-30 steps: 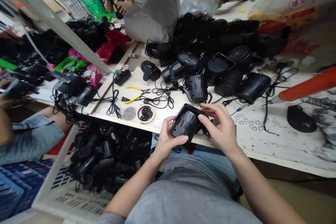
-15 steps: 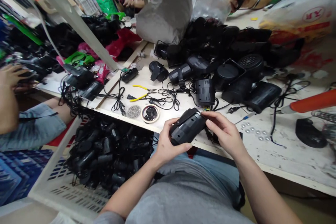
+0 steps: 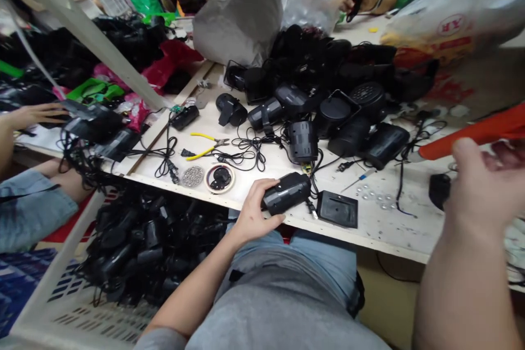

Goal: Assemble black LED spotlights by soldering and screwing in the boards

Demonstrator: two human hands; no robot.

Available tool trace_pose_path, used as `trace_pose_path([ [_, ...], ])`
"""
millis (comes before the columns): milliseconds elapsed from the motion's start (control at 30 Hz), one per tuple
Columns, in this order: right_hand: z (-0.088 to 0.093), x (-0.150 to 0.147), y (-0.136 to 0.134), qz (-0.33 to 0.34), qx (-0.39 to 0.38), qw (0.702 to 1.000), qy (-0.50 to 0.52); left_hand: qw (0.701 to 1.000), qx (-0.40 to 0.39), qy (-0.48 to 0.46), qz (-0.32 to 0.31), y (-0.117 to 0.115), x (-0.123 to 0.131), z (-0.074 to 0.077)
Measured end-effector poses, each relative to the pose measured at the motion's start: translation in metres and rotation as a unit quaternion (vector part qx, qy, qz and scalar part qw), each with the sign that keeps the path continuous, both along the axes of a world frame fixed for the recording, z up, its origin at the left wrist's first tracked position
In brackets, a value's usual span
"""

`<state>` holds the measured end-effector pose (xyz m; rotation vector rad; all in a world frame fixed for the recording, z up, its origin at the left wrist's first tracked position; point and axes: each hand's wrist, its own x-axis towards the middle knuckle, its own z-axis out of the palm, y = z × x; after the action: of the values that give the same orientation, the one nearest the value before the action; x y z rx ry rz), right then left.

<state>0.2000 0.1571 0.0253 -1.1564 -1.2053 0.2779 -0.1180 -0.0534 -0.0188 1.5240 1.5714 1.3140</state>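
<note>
The left hand (image 3: 254, 216) has its fingers clamped on a black housing (image 3: 287, 194), four over the far side and the thumb along the near side. The housing lies on its side at the counter (image 3: 383, 229)'s front edge; whether it bears on the surface or is held just above it, I cannot tell. Between two and three o'clock from it, well apart, the right hand (image 3: 486, 191) is beside an orange tool (image 3: 441, 146). That hand is blurred and its fingers are bent, but I cannot tell whether they touch the tool.

To do this well, I would keep the left grip firm and level, with the thumb clear of the housing's end, and let the counter take the weight. The right fingers should wrap the thick part of the tool, and the tool is best kept high: at three o'clock from the housing lie small clear discs (image 3: 375, 197) that it could sweep aside. Nearer, between three and four o'clock, a flat black plate (image 3: 337, 209) lies on the counter. A plug (image 3: 311, 209) sits between plate and housing; its cord could snag, so it is better eased clear.
</note>
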Motion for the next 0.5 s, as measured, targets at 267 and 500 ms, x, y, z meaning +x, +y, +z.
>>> trace_pose_path([
  [267, 0.026, -0.034, 0.004, 0.029, -0.061, 0.995, -0.075, 0.998, -0.013, 0.044, 0.047, 0.012, 0.007, 0.007],
  [500, 0.047, -0.074, -0.064, 0.291, -0.013, 0.952, 0.091, 0.995, 0.042, 0.087, -0.037, 0.017, 0.007, 0.007],
])
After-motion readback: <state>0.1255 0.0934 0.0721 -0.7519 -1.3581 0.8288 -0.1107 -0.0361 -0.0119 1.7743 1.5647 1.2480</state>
